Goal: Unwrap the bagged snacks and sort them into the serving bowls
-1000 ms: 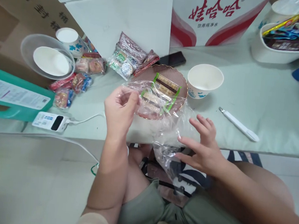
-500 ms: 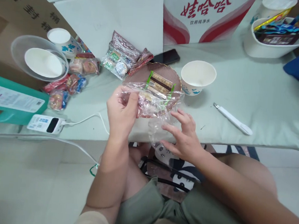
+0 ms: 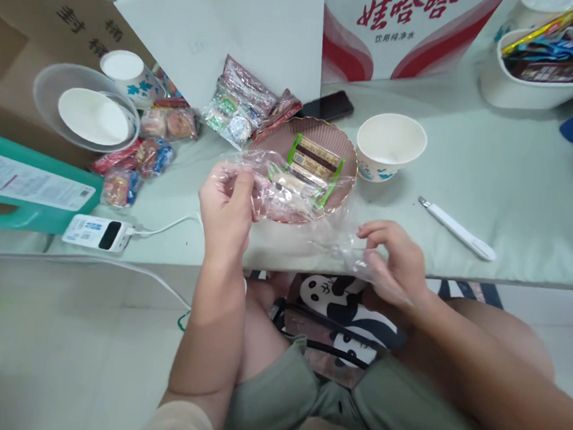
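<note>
My left hand [image 3: 226,200] is closed, pinching a crumpled sheet of clear plastic film [image 3: 280,198] between thumb and fingers. The film stretches rightward to my right hand [image 3: 395,261], whose curled fingers have its other end gathered in them. Whether the film is a bag or a glove cannot be made out. Beneath it lies a pinkish-brown fluted plate [image 3: 346,140] with a gold rim. Several wrapped snack bars [image 3: 316,164] with green-edged wrappers rest on the plate, partly seen through the film. Just right of the plate stands a white paper bowl [image 3: 392,144].
A white utility knife [image 3: 458,229] lies at right. Behind the plate are packaged snacks [image 3: 241,104] and a black phone [image 3: 329,105]. On the left stand stacked bowls [image 3: 94,118], and a white power bank [image 3: 98,233] with a cable. A white bin [image 3: 503,87] holds packets at back right.
My right hand has moved right and its fingers have closed on the film, which is drawn out sideways instead of hanging down. My left hand keeps its pinch. The view has shifted slightly.
</note>
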### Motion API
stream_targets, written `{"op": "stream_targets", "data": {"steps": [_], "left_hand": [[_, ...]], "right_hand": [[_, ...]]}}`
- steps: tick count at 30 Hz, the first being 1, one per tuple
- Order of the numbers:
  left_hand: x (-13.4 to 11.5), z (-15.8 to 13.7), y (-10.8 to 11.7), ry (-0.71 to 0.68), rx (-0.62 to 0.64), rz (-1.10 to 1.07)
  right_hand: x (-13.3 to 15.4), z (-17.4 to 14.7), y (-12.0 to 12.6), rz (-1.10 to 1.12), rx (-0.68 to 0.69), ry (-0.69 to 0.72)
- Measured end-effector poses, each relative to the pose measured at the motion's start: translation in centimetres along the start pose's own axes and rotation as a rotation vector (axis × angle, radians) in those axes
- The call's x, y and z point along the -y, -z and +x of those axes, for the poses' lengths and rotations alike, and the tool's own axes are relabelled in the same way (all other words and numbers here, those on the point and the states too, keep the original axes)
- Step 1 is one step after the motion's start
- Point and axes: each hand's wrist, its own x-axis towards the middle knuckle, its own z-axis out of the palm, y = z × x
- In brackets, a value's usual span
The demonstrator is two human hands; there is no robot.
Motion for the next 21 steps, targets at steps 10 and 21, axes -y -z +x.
{"op": "stream_targets", "data": {"steps": [10,21], "left_hand": [[0.7,0.7,1.7,0.030,0.148,0.019],[0.6,0.6,1.5,0.101,0.179,0.140]], "right_hand": [[-4.1,2.1,3.0,0.562,-0.578,-0.570],[-2.3,0.9,3.2,0.132,-0.254,-0.612]]}}
